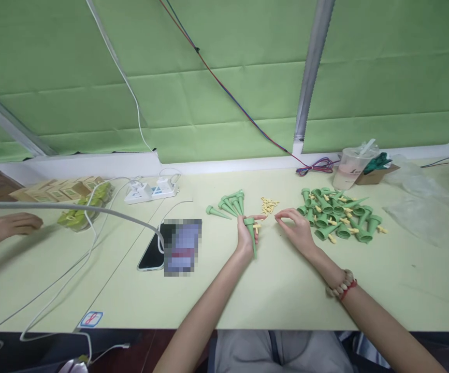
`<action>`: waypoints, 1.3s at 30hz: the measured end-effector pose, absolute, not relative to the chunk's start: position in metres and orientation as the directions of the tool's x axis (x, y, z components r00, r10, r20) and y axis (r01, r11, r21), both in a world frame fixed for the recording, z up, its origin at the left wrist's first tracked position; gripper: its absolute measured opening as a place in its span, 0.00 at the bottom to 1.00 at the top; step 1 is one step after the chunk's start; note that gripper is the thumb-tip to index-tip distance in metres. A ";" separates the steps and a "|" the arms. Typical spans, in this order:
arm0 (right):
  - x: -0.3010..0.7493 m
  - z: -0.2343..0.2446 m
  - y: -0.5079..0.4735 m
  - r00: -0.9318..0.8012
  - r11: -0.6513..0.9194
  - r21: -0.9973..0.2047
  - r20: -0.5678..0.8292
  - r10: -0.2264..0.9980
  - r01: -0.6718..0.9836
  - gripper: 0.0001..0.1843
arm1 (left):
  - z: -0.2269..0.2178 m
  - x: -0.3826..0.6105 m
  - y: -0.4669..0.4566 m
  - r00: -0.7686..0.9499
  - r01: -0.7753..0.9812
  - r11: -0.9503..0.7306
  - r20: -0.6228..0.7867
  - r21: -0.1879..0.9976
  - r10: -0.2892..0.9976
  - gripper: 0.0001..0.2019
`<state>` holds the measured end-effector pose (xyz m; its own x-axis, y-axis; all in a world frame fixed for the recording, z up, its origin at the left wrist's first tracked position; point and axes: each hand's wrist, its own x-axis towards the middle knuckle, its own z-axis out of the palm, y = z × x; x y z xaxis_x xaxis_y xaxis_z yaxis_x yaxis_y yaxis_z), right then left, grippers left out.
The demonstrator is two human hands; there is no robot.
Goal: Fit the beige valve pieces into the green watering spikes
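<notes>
In my left hand (pixel 246 235) is a green plastic watering spike (pixel 249 230), its wide cap up and its point toward me. A small yellow valve (pixel 257 228) sticks out from the spike's side. My right hand (pixel 296 230) is just to the right, thumb and forefinger pinched together; whatever lies between the tips is too small to make out. Beyond both hands lies a little pile of loose yellow valves (pixel 270 205). Several green spikes (pixel 230 203) lie fanned out behind my left hand. A bigger heap of green spikes (pixel 341 215), many with yellow valves, is right of my right hand.
Left of my arm lie a phone (pixel 152 251) and a blurred-out screen (pixel 183 247), with white cables crossing the table. A power strip (pixel 152 192), small boxes (pixel 59 190) and another person's hand (pixel 14 226) are farther left. A drink cup (pixel 350 168) and plastic bags (pixel 418 207) stand back right.
</notes>
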<state>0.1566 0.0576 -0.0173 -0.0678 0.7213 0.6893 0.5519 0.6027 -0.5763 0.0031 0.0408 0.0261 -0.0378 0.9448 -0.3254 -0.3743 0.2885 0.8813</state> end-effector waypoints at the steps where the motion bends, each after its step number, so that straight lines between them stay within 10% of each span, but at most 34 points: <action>1: 0.156 -0.016 0.056 -0.066 0.608 -0.575 0.695 0.716 0.547 0.06 | 0.026 0.002 0.042 -0.018 -0.372 0.306 -0.337 0.876 0.941 0.29; 9: 0.145 -0.011 0.045 -0.156 0.639 -0.558 0.676 0.720 0.529 0.07 | 0.026 -0.010 0.053 -0.010 -0.430 0.254 -0.286 0.866 0.958 0.28; 19: 0.132 0.013 0.025 0.033 0.370 -0.911 0.381 0.924 0.180 0.09 | 0.018 -0.003 0.053 0.085 -0.512 0.210 -0.195 0.833 0.977 0.25; 29: 0.130 0.017 0.020 0.014 0.493 -0.848 0.505 0.863 0.198 0.05 | 0.021 0.001 0.046 0.113 -0.486 0.151 -0.109 0.861 0.988 0.22; 39: 0.128 0.014 0.018 -0.019 0.389 -0.888 0.397 0.918 0.246 0.09 | 0.008 -0.001 0.038 -0.026 -0.037 -0.332 0.331 0.942 0.943 0.21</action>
